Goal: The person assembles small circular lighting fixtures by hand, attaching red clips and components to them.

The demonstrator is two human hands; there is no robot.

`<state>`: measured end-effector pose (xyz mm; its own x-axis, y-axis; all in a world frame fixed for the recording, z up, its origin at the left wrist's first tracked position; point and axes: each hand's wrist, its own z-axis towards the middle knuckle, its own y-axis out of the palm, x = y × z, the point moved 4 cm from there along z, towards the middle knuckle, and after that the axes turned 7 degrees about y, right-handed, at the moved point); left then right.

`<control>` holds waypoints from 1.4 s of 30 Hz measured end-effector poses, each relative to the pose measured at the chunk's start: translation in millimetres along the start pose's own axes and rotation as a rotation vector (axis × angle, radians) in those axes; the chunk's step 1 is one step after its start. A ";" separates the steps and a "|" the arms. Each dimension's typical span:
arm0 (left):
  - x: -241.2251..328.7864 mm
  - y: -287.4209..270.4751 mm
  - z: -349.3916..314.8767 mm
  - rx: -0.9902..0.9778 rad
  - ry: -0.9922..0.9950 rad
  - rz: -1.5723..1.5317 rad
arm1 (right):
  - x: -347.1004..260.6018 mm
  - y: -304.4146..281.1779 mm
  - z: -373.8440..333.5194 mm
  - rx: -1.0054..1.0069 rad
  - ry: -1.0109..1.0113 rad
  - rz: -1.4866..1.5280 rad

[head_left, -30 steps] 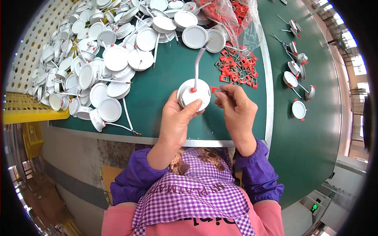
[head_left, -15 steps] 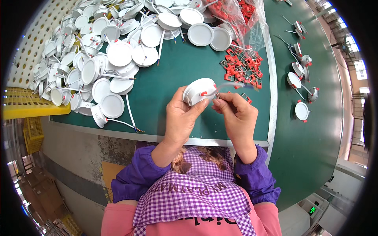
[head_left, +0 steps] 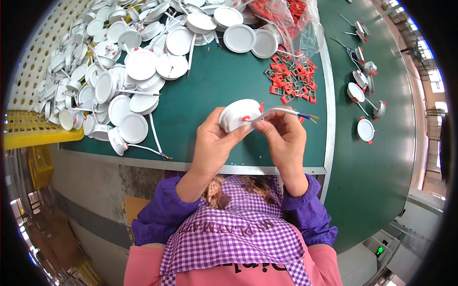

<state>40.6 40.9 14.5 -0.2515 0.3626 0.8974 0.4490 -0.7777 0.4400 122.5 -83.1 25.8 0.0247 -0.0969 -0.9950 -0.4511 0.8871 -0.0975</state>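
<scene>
Above the table's near edge, my left hand (head_left: 213,138) is closed on a round white downlight (head_left: 231,116), thumb on its near side. The lamp is tilted, its back and side facing right. A red piece (head_left: 261,107) stands at its rim. From a red grommet, a white cable (head_left: 279,110) runs right over my right fingers, ending in bare blue and brown wires (head_left: 307,117). My right hand (head_left: 285,138) pinches close against the lamp's right side; whatever lies between its fingertips is hidden. Beyond it lies a pile of red clips with metal springs (head_left: 292,78).
A large heap of white downlights (head_left: 140,64) covers the table's far left, beside a yellow perforated crate (head_left: 40,126). A clear plastic bag of red clips (head_left: 305,28) lies at the back. On the green table to the right (head_left: 377,181) stand several downlights with red clips (head_left: 365,129).
My right hand has come in a little closer to the lamp. The cable, blurred before, now lies across the right fingers with its wire ends in plain view. My left hand keeps its hold.
</scene>
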 end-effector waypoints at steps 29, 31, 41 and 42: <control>22.2 -32.1 -14.9 -0.022 -0.187 0.221 | 8.3 -13.6 8.3 -0.053 -0.404 -1.007; 16.0 -34.2 -14.7 0.017 -0.269 -0.180 | 10.6 -10.4 12.4 -0.152 -0.310 -1.093; 2.5 -22.3 -8.0 -0.112 -0.321 0.244 | -27.2 -15.7 23.4 -0.128 -0.131 -0.447; 0.5 -21.8 -8.2 -0.112 -0.320 0.242 | -29.1 -12.7 21.4 -0.200 -0.077 -0.422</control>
<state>23.6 53.7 5.1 0.1373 0.2904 0.9470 0.3619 -0.9047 0.2249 146.6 -81.9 55.5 0.3057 -0.3896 -0.8687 -0.5499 0.6726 -0.4952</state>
